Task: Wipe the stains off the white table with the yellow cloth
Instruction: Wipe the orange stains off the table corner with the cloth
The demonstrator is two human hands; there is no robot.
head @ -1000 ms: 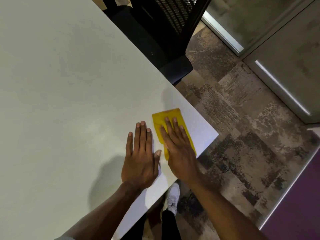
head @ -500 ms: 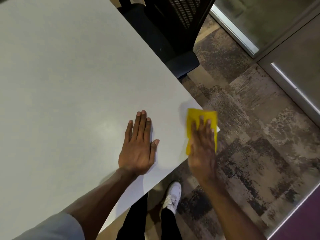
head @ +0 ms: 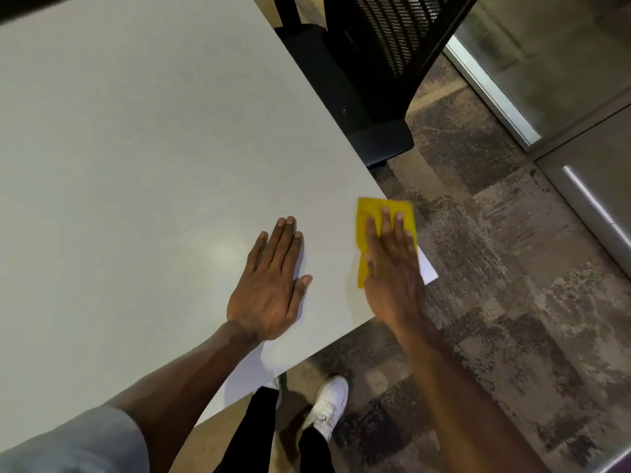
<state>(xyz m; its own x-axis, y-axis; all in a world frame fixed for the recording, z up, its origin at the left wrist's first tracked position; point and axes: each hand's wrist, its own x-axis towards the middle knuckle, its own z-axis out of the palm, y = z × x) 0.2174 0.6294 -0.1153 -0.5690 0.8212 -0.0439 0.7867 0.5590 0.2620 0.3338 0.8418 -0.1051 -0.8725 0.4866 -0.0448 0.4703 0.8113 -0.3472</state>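
— Looking down at the white table [head: 136, 148], what do you see on it?

— I see two bare hands and one yellow cloth [head: 370, 216]. The cloth lies flat at the right corner of the table, the corner near the person. Its far right part reaches the edge of the table, and I cannot tell if it hangs over a little.

— What is the right hand [head: 392, 268] doing?

— It lies flat on top of the cloth, palm down, with the fingers stretched out and close together. It does not grip the cloth; it only presses on it. The far part and the left side of the cloth show around the fingers.

— And the left hand [head: 269, 285]?

— It is also flat on the table, palm down and empty, fingers straight and together, the thumb a little apart. It rests just left of the cloth and does not touch it. A bare strip of table is between the two hands.

— Are stains visible?

— I cannot tell; the table surface looks plain and pale.

— What is around the table?

— A black chair [head: 375, 63] stands at the far right side of the table. Below the near edge, a white shoe [head: 327, 404] stands on the patterned carpet [head: 512, 302]. A grey sleeve [head: 68, 445] covers the left upper arm.
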